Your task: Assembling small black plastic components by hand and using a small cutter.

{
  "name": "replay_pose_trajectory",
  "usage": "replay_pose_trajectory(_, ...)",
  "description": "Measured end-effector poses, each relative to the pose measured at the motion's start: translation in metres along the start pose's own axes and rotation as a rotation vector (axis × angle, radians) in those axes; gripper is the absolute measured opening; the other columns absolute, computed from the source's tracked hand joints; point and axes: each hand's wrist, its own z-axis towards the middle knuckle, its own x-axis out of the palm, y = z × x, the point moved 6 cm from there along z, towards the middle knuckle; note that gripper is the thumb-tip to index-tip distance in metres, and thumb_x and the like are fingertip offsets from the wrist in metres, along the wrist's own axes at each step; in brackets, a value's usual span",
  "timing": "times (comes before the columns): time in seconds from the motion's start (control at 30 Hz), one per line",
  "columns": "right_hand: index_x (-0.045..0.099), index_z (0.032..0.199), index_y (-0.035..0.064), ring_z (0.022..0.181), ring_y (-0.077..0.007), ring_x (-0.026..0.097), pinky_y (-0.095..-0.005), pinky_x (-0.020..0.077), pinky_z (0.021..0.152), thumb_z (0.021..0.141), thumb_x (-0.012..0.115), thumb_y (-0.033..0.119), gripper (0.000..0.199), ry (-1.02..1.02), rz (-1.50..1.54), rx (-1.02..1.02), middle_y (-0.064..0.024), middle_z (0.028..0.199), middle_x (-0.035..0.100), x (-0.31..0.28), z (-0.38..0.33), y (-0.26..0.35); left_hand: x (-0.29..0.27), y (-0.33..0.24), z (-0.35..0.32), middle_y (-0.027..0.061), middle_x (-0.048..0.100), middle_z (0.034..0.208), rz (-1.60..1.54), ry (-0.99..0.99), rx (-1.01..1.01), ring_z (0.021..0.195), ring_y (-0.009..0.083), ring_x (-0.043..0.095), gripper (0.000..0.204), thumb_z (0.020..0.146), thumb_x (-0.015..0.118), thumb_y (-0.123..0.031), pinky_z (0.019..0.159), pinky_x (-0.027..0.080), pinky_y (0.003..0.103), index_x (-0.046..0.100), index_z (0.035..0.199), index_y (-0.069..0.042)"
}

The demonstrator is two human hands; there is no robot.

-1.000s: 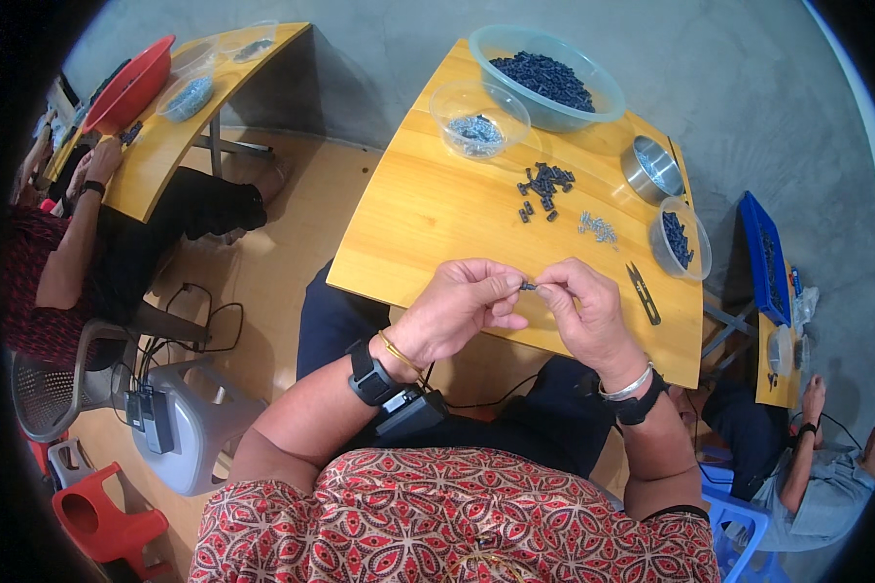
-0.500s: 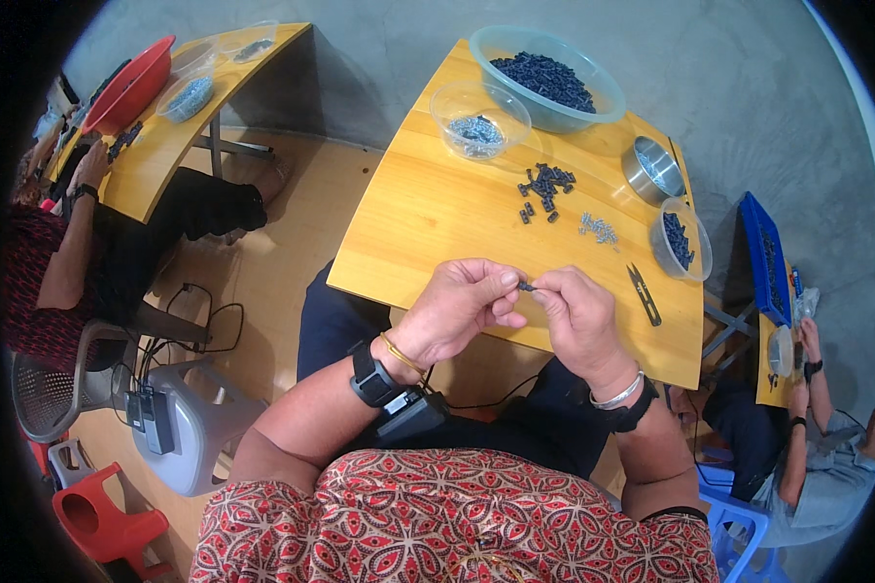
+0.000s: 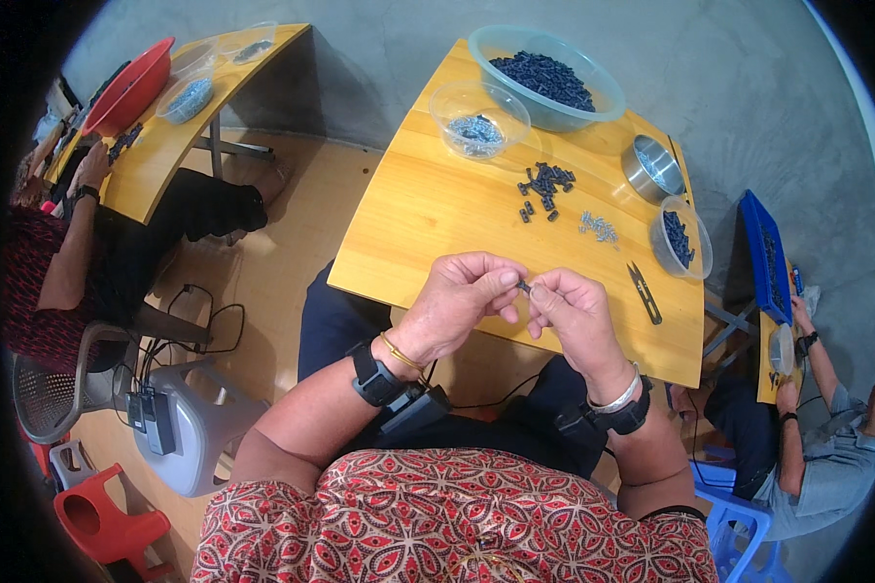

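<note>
Over the near edge of the yellow table (image 3: pixel 408 223), my left hand (image 3: pixel 460 303) pinches a small dark cylindrical piece (image 3: pixel 523 287) between thumb and forefinger. My right hand (image 3: pixel 576 316) is closed at the other end of that piece, thumb against fingertips. Whatever its fingertips hold is too small to make out. Beyond my hands lies a loose pile of similar dark pieces (image 3: pixel 546 185). Beside it is a little heap of small silvery metal parts (image 3: pixel 599 227). To the right of my right hand are black thread snips (image 3: pixel 644 293).
At the table's far end stands a bluish basin (image 3: pixel 578 120) of dark pieces. A clear bowl (image 3: pixel 443 124), a steel bowl (image 3: pixel 640 175) and a clear tub (image 3: pixel 690 270) hold small parts. People work at tables left and right. A grey stool (image 3: pixel 190 428) stands left.
My right hand has turned slightly, its wrist shifting left and its fingers curling differently at the dark piece. My left hand keeps its pinch. The person at right has moved their arms.
</note>
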Motion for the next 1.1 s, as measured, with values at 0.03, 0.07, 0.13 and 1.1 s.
replay_pose_trajectory(0.03,0.056,0.084,-0.0011,0.054,-0.0068,0.050,-0.0194,0.0426,0.049,0.087,0.052,0.010,0.012,-0.005,-0.003,-0.005,-0.0020,0.067,0.054,0.000,0.000,0.000,0.001,0.000,0.000,0.0059,0.059,0.075,0.000,0.001,0.000,0.065,0.0116,0.056,0.014,0.085,0.056,-0.007,0.062,0.052,0.024,0.060,0.094,0.003)
replay_pose_trajectory(0.07,0.056,0.084,-0.0011,0.054,-0.0068,0.050,-0.0194,0.0426,0.049,0.087,0.052,0.010,0.012,-0.006,-0.003,-0.005,-0.0020,0.067,0.054,0.000,0.001,-0.001,0.003,0.000,0.000,0.0055,0.058,0.075,-0.033,-0.012,-0.005,0.065,0.0117,0.055,0.014,0.085,0.056,-0.007,0.062,0.052,0.025,0.060,0.094,0.003)
replay_pose_trajectory(0.13,0.056,0.084,-0.0003,0.056,-0.0064,0.050,-0.0185,0.0426,0.050,0.087,0.052,0.010,0.011,-0.018,-0.043,-0.051,-0.0015,0.068,0.054,0.002,0.001,0.001,0.003,0.000,0.000,0.0050,0.058,0.074,-0.064,-0.024,-0.011,0.064,0.0118,0.055,0.014,0.085,0.056,-0.007,0.062,0.052,0.025,0.060,0.094,0.003)
replay_pose_trajectory(1.1,0.056,0.069,0.0030,0.075,-0.0283,0.051,-0.0394,0.0401,0.071,0.069,0.056,0.002,0.001,-0.233,-0.892,-0.530,-0.0095,0.074,0.055,-0.016,0.002,0.013,0.015,0.002,0.015,0.0089,0.056,0.065,1.451,0.013,0.651,0.068,0.0262,0.053,0.009,0.065,0.066,-0.006,0.063,0.038,0.036,0.063,0.073,-0.006)
